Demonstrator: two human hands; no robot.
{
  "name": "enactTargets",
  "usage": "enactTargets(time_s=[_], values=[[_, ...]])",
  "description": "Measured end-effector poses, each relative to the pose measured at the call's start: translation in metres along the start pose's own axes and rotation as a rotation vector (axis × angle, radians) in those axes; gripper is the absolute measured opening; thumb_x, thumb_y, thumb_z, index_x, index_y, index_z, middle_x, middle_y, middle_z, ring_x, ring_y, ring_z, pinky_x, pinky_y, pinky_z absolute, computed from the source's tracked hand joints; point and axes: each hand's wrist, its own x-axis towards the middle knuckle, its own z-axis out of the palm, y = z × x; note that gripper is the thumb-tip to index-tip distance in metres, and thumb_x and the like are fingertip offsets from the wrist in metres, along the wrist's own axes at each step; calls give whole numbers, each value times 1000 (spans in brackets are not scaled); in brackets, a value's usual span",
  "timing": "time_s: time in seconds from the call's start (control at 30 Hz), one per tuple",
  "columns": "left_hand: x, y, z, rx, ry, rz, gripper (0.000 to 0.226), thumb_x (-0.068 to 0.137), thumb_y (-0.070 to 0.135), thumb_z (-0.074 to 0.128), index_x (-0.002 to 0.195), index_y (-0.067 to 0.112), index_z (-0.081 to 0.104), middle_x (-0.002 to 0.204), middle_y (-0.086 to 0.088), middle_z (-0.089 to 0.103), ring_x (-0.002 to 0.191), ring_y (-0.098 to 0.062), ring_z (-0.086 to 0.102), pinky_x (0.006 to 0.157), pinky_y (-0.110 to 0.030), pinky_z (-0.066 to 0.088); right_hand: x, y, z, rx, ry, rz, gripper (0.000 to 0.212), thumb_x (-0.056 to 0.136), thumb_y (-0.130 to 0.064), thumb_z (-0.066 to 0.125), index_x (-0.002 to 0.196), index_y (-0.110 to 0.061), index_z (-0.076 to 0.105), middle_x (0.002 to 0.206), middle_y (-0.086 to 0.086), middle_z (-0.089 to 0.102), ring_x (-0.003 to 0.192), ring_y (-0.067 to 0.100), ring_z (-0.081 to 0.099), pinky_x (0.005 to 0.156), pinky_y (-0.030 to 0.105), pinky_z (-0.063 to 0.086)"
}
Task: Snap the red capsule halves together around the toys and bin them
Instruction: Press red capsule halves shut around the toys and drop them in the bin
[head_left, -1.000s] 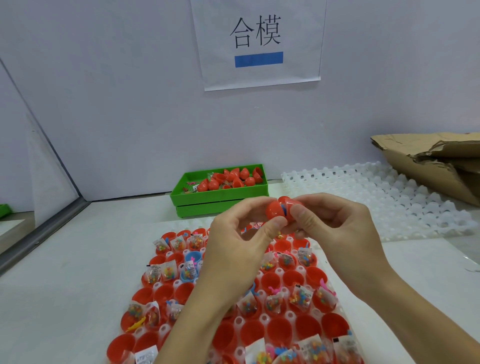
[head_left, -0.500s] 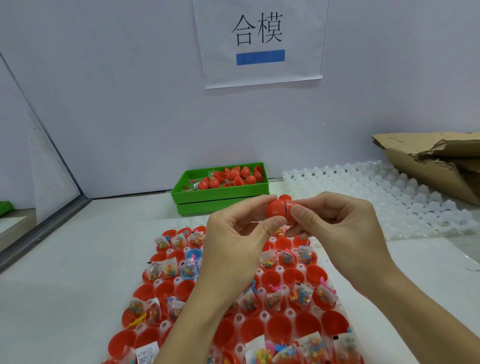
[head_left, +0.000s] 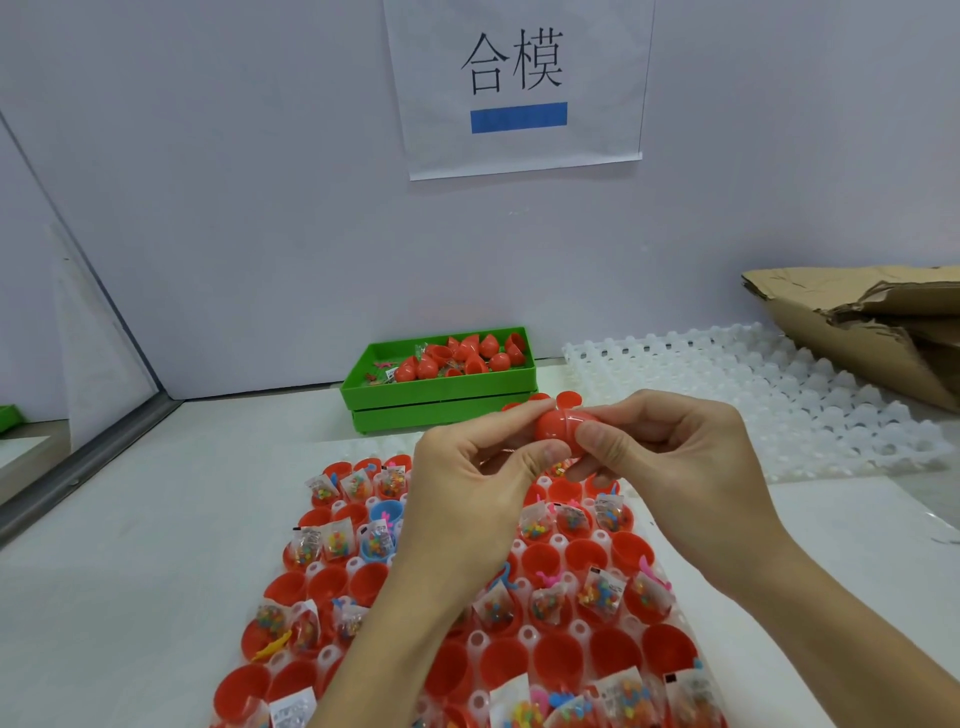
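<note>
A red capsule is held between both hands above the tray, its two halves pressed together with no gap showing. My left hand pinches its left half with thumb and forefinger. My right hand pinches the right half the same way. Below them a white tray holds several open red capsule halves, many with small bagged toys in them. A green bin at the back holds several closed red capsules.
An empty white grid tray lies at the right rear. Torn cardboard sits beyond it at the far right. A paper sign hangs on the back wall. One blue capsule half sits among the red ones.
The two halves have come together: the blue toy seen in the gap a second ago is now hidden. Both hands stayed in place.
</note>
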Motion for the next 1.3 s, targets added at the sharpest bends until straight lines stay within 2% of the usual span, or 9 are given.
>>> enactTargets(time_s=[0.37,0.53,0.67,0.77,0.97,1.07,1.17,1.23,1.3], values=[[0,-3,0,-8,2,7,33,81,7,74,104,31,72,100,25,73,95,4,70,79,-10,53,0,0,0,-3,-3,9,20,68,-31,74,83,-19,76,73,4,77,62,21,74,58,22,57],[0,-3,1,49,35,21,36,81,-1,74,101,30,74,90,27,73,93,4,70,79,-10,53,-1,1,1,0,-6,18,13,69,-25,73,79,-18,76,71,4,76,60,21,74,59,23,58],[-1,-6,1,115,34,10,41,82,-10,71,99,28,74,80,30,71,86,8,69,75,-7,51,-1,2,2,16,-28,43,5,73,-10,76,78,-12,75,69,5,76,58,23,73,59,22,58],[-1,-8,0,157,0,2,39,83,-14,68,104,18,75,73,27,71,80,9,69,71,-6,52,-1,2,1,6,-26,50,13,77,5,74,75,-8,75,67,2,75,54,20,71,56,19,56],[-2,-10,2,215,-33,38,36,83,-16,65,108,9,74,89,16,72,77,8,70,73,-8,53,1,3,-2,-28,-55,50,13,77,11,73,76,-1,74,67,3,75,55,24,71,56,20,56],[-4,-10,6,238,-48,51,40,82,-20,62,108,8,74,86,2,77,76,4,71,71,-12,55,1,1,-4,-108,-109,6,27,80,14,70,75,-12,77,65,4,75,55,21,71,56,19,55],[-6,-8,9,238,-43,58,39,84,-17,61,109,10,75,88,2,78,79,3,72,75,-17,58,2,-2,-6,-155,-151,-34,41,83,13,67,78,-26,78,68,-6,76,57,11,71,57,16,55],[-4,-7,8,211,-19,54,37,84,-13,66,108,14,76,88,9,77,82,3,72,78,-19,58,2,-2,-5,-133,-138,-54,38,82,5,70,80,-32,78,72,-7,77,64,10,74,61,16,57],[-2,-5,6,167,1,48,36,82,-8,72,107,18,76,88,16,76,85,2,72,79,-19,58,3,-3,-4,-77,-120,-53,22,78,-12,71,84,-32,78,77,-4,78,68,14,75,63,19,58]])
